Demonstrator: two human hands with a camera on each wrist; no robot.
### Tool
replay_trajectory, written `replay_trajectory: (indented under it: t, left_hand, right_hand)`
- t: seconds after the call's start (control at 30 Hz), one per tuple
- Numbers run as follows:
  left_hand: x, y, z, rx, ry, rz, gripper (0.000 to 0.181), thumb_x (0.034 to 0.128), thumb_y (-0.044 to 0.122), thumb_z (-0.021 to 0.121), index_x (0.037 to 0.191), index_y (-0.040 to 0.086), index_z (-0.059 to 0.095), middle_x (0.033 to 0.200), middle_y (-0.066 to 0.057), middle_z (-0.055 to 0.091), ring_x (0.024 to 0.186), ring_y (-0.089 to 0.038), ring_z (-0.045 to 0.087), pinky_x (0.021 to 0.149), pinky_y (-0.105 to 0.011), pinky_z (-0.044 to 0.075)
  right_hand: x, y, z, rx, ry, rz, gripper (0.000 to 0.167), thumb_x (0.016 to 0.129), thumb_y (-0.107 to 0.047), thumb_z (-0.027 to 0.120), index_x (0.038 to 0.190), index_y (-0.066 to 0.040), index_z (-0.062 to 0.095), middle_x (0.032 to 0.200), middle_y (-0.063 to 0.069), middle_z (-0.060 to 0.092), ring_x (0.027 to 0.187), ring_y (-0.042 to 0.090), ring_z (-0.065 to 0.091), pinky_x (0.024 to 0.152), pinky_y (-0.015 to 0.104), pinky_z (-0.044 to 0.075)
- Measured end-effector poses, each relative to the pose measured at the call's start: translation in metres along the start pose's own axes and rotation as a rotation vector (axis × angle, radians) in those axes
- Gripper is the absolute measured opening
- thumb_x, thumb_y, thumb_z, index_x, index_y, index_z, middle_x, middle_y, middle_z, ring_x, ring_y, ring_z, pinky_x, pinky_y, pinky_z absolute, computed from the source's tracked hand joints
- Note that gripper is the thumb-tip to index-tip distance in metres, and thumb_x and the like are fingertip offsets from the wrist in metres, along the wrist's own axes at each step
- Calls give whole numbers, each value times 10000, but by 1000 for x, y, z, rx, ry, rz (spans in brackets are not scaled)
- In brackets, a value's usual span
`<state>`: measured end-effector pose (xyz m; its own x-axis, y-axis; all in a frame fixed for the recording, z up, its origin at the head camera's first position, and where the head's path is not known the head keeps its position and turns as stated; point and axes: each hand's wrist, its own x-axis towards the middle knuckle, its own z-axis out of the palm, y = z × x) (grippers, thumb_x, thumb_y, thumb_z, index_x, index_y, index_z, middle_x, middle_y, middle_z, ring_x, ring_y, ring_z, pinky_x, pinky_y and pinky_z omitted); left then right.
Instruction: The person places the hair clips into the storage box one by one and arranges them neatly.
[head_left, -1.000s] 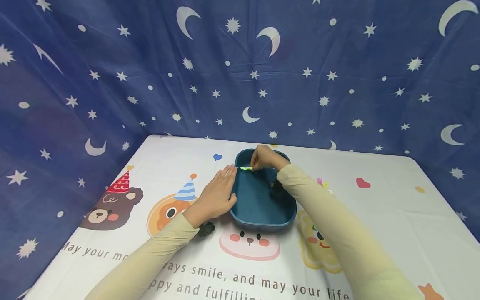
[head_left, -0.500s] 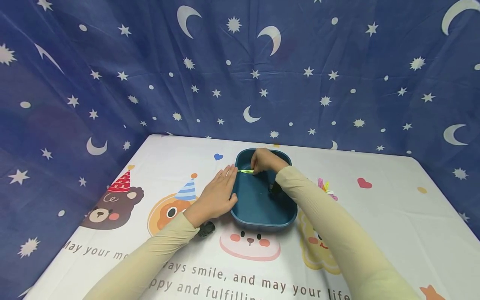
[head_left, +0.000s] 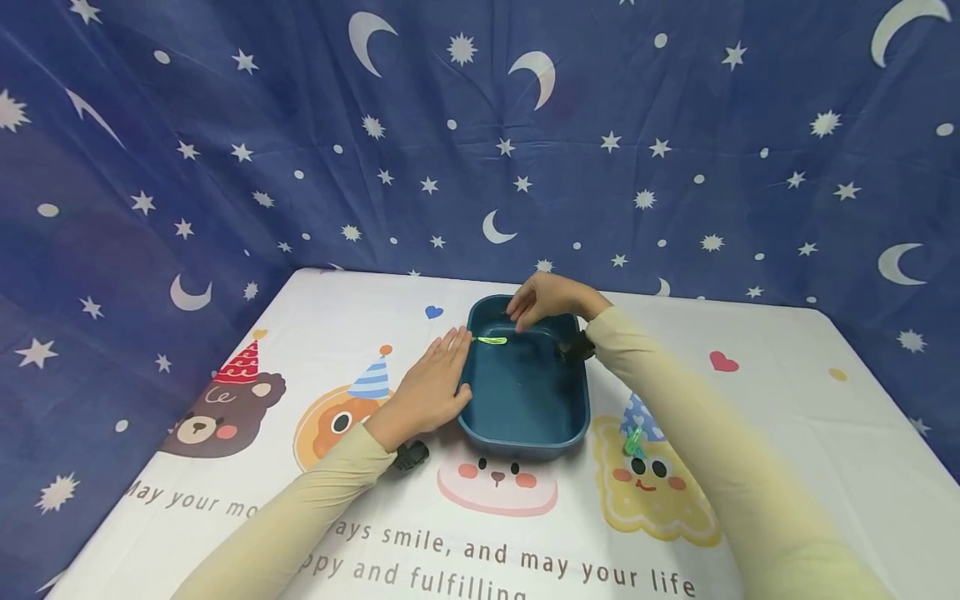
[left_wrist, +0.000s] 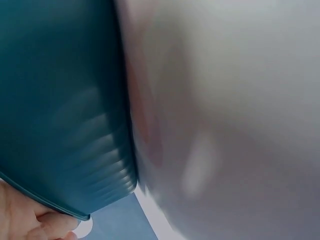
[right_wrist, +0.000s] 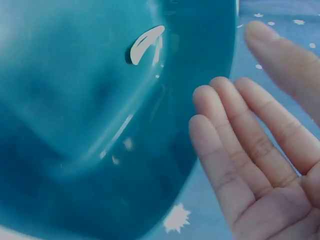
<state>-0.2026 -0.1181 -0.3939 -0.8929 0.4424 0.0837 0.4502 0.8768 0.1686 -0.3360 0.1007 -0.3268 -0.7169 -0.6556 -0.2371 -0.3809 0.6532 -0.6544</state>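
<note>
A dark teal plastic tub (head_left: pixel 517 442) stands on the table. Inside it, near the left wall, lies one yellow-green snap hair clip (head_left: pixel 492 340), which looks whitish in the right wrist view (right_wrist: pixel 145 46). My left hand (head_left: pixel 427 387) rests along the tub's left rim with its fingers straight. Above the tub's far end is my right hand (head_left: pixel 551 298), its fingers loosely extended and apart from the clip. The right wrist view shows the right palm and fingers (right_wrist: pixel 250 140) holding nothing.
Green hair clips (head_left: pixel 633 442) lie on the printed white tablecloth (head_left: pixel 795 433) to the right of the tub, partly by the right forearm. A dark wrist camera (head_left: pixel 411 455) sits by the left wrist. A blue star-patterned curtain (head_left: pixel 420 208) hangs behind the table.
My right hand has let go of the yellow-green hair clip and risen up and to the right. The clip stays in the tub. The left hand keeps its place.
</note>
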Motion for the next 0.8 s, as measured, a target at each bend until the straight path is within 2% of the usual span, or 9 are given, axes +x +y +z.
replay_trajectory:
  t: [0.2, 0.47, 0.63, 0.8]
  left_hand:
    - [0, 1, -2, -15, 1, 1, 714, 911, 247, 452, 1487, -33, 137, 1572, -153, 147, 1472, -274, 121, 1210, -398, 106]
    - [-1, -1, 1, -22, 12, -6, 709, 910, 246, 446, 1487, -31, 141, 1571, -156, 152, 1472, -266, 123, 1209, -398, 113]
    - [-1, -1, 2, -31, 8, -2, 711, 910, 250, 437, 1487, -34, 135, 1572, -156, 143, 1473, -261, 112, 1209, -398, 112]
    - [-1, 0, 1, -26, 16, 3, 707, 910, 247, 441, 1485, -37, 143, 1571, -156, 151, 1472, -259, 117, 1209, -394, 115]
  right_hand:
    - [-32, -4, -20, -3, -3, -80, 403, 768, -69, 747, 1133, 66, 642, 1109, 240, 666, 988, 264, 677, 841, 328, 562]
    - [-93, 1, -37, -65, 43, -99, 364, 762, -77, 753, 1096, 37, 665, 1055, 207, 690, 983, 302, 664, 825, 318, 567]
    - [-131, 20, -29, -87, 96, -87, 325, 736, -91, 775, 1035, 9, 697, 994, 142, 711, 910, 252, 677, 800, 302, 571]
    - [-157, 43, -4, -69, 102, -96, 292, 713, -93, 790, 978, 0, 711, 947, 125, 722, 827, 192, 681, 774, 302, 575]
